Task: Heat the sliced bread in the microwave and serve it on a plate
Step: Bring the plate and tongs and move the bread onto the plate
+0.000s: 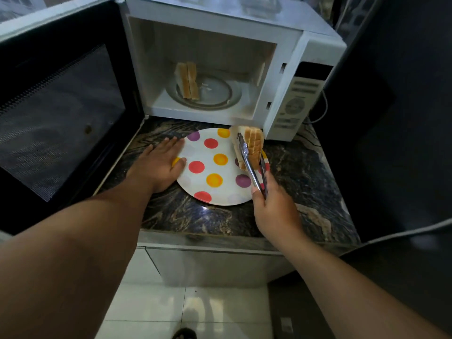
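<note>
Basically the setup is fine: microwave [220,57] sits at the back of the dark marbled counter [305,172], door [61,113] swung fully open to the left, cavity clear to reach into.

Spotted plate [212,167] is on the counter just in front of the opening. Left hand [159,162] lies flat and open, palm down, fingers over the plate's left rim, pinning it. Good, leave it there so the plate doesn't skate on the polished stone.

Right hand [274,204] is closed around the metal tongs [252,165], which are squeezed on a stack of bread slices [252,145] over the plate's far right edge. The stack is on edge and tilted; I can't tell if its lower corner is touching the plate yet.

Two more slices [188,81] are on the glass turntable [205,94] inside, left side, standing on edge and leaning together.

Judging from that, this is the serve step, part done.

How to do it well:
- Shift the stack inward toward the plate centre before release; right now it hangs close to the rim and could tip onto the counter.
- Lower until the bottom edge bears, lay it over flat, then ease the tongs open.
- Don't over-squeeze; soft bread dents.
- Go back for the turntable pair next.
</note>
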